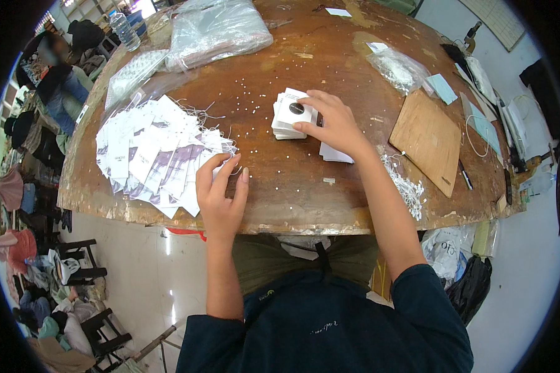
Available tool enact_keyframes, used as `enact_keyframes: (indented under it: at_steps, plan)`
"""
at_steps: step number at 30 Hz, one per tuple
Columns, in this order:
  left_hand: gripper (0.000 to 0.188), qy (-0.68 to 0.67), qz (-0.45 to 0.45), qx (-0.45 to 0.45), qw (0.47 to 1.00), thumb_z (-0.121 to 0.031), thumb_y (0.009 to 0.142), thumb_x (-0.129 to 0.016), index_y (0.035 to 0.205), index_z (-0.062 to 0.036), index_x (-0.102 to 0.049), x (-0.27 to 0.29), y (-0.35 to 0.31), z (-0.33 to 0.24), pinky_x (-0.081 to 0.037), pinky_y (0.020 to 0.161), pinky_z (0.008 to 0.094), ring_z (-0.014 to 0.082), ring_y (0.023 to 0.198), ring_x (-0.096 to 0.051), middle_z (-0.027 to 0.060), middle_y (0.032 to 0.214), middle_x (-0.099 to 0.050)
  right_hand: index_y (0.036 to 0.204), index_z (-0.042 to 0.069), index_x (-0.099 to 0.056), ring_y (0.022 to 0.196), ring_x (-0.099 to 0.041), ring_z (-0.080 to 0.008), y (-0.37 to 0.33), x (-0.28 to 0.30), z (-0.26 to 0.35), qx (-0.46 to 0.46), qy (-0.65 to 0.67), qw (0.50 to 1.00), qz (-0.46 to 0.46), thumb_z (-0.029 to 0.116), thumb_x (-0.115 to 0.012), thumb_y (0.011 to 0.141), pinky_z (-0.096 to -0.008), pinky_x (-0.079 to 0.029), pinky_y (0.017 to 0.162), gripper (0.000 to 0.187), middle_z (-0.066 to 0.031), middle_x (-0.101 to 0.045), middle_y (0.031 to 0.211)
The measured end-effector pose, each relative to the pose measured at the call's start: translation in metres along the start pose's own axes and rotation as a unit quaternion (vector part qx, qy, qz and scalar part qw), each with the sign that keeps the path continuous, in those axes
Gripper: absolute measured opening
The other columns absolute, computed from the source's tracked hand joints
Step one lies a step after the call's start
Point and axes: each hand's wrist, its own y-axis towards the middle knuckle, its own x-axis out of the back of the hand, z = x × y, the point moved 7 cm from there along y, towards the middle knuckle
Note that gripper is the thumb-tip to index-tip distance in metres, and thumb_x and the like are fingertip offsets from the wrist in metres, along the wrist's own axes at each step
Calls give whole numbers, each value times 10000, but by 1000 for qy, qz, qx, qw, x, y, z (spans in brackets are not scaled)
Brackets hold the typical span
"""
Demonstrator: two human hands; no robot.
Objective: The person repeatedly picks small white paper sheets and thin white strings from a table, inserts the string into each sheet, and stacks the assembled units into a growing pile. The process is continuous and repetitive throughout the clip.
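Observation:
My right hand is at a stack of small white cards, thumb and fingertips closing on the top card, which carries a black circle. More white cards lie partly under my right wrist. My left hand is held at the table's near edge with its fingers apart and nothing visible in them. Beside it, to the left, spreads a large loose heap of white paper hang tags with white strings; its right edge comes close to my left fingertips.
Tiny white bits dot the brown wooden table. A bundle of white strings and a thin wooden board lie on the right. Clear plastic packs and a water bottle stand far left. Another person is beyond the table's left side.

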Motion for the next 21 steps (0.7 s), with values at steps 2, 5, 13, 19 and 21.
enact_keyframes:
  at_steps: [2,5,13,19,21]
  plan:
    - [282,-36,5,8,999,-69,851,-692,1128,-15,-678,-2,0,-1,-504,851,347,240,1017,-589,120,1160,-606,1240,137,-632,1326,-426,-333,-1,14,7,2,26,999,-29,495,-739,767,-470,-345,1069,603,-143,-506,1399]
    - [333,-279,48,140,949,-99,913,-642,1227,6,-613,-15,-5,11,-524,855,336,204,1029,-604,127,1213,-597,1245,124,-628,1344,-412,-345,-22,41,37,61,57,994,-67,375,-782,749,-455,-310,1119,576,-144,-476,1438]
    - [273,-557,165,375,722,-144,1016,-512,1228,16,-578,-85,-45,6,-516,842,272,94,976,-617,56,1122,-650,1300,131,-584,1378,-354,-357,-74,27,43,76,28,996,24,537,-775,707,-496,-255,1130,743,-120,-441,1464]
    - [268,-535,161,365,745,-150,1019,-509,1206,23,-591,-87,-48,6,-509,826,262,85,937,-615,54,1078,-663,1325,104,-583,1383,-359,-332,-67,26,-43,-78,-126,984,101,563,-762,701,-518,-263,1116,795,-143,-421,1487]
    - [269,-528,159,363,751,-146,1020,-504,1209,26,-590,-87,-49,5,-508,827,264,87,935,-616,57,1076,-665,1328,97,-584,1381,-364,-323,-70,22,-44,-79,-119,984,109,582,-756,697,-531,-260,1114,813,-146,-420,1487]
